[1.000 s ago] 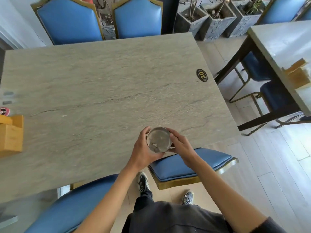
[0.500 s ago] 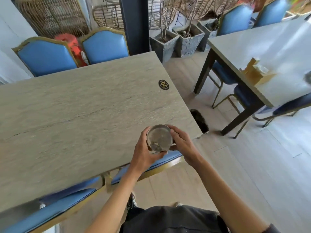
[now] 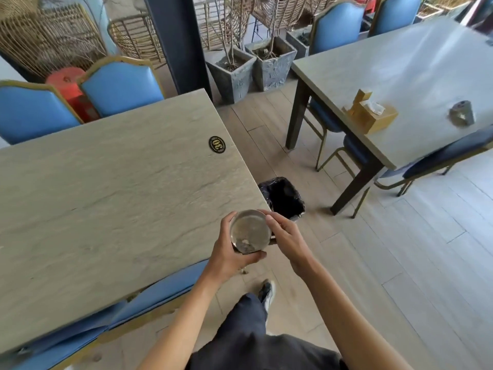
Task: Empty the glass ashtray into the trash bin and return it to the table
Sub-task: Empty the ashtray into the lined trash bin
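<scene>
Glass ashtray sits just below the middle of the frame, held in the air between both hands over the right corner of the near worktop. It is round and clear, its opening facing up, with a small heap of grey-and-pale debris lying against its lower inner edge. The left hand cups it from the left and from below, thumb along the bottom rim and fingers curled up the left side. The right hand presses against the right rim, its fingers closed around the upper right edge (the fingertips themselves are partly hidden behind the glass).

Just above and to the right of the ashtray, a trash bin with a black liner stands on the wooden floor, close beside the worktop's right edge. A black oval number plate reading 30 lies on the worktop higher up. At the upper right of the frame a second worktop carries a wooden tissue box.
</scene>
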Motion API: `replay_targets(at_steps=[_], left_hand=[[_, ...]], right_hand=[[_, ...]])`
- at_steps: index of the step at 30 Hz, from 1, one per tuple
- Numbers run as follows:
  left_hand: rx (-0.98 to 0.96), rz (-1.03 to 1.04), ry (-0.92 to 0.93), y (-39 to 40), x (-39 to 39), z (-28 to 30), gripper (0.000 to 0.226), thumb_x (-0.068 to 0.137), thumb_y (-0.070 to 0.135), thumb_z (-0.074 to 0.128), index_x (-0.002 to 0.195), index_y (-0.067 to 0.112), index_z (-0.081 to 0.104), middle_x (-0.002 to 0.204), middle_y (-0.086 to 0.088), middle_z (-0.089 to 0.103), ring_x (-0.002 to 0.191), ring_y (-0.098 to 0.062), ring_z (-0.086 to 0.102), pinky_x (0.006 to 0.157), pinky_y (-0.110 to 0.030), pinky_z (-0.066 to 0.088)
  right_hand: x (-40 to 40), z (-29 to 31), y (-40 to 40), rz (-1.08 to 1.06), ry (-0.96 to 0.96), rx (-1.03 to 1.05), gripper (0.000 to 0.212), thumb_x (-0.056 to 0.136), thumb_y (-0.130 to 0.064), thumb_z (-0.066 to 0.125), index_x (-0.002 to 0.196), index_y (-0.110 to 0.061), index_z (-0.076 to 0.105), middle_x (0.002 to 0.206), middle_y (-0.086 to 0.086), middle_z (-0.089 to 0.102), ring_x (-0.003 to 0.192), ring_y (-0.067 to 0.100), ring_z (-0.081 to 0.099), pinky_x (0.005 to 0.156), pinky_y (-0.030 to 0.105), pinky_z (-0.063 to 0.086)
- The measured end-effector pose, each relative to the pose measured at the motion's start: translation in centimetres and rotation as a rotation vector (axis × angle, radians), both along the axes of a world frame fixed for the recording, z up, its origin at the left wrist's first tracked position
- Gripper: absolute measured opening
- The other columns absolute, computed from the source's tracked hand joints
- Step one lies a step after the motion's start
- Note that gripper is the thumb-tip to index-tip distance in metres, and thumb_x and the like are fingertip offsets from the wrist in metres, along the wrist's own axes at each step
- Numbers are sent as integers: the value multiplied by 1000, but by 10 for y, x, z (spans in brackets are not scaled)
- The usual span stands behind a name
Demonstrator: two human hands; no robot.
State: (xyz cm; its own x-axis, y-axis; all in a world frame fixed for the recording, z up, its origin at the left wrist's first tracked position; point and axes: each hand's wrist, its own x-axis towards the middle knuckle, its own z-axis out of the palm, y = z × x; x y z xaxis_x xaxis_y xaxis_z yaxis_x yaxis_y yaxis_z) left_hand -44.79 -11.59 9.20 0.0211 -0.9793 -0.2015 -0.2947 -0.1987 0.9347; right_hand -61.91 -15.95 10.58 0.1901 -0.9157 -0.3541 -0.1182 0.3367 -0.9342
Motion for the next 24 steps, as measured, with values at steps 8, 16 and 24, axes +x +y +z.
replay_targets(at_steps=[8, 16, 24], left_hand=[[9, -102, 21, -108, -62, -15, 101, 58, 30, 97, 138, 36, 36, 135, 19, 49, 126, 1, 49, 100, -25, 49], [-123, -236, -107, -201, -112, -9, 104, 50, 49, 96, 139, 29, 45, 136, 11, 51, 128, -9, 50, 104, -28, 47], [-141, -132, -225, -260, -169, -14, 113, 52, 57, 91, 148, 23, 42, 143, 10, 50, 134, -6, 38, 114, -38, 36]], right_hand=[[-75, -9, -87, -67, 65, 91, 35, 107, -42, 46, 117, -23, 74, 109, 12, 73, 92, 17, 67, 76, 33, 56], [-154, 2, -142, -68, -85, 138, 36, 105, -36, 51, 131, -19, 68, 115, 16, 75, 103, 30, 71, 83, 38, 58], [-179, -24, -225, -108, -518, 505, 63, 105, -53, 42, 141, -4, 57, 118, 20, 67, 95, 26, 70, 82, 39, 62]])
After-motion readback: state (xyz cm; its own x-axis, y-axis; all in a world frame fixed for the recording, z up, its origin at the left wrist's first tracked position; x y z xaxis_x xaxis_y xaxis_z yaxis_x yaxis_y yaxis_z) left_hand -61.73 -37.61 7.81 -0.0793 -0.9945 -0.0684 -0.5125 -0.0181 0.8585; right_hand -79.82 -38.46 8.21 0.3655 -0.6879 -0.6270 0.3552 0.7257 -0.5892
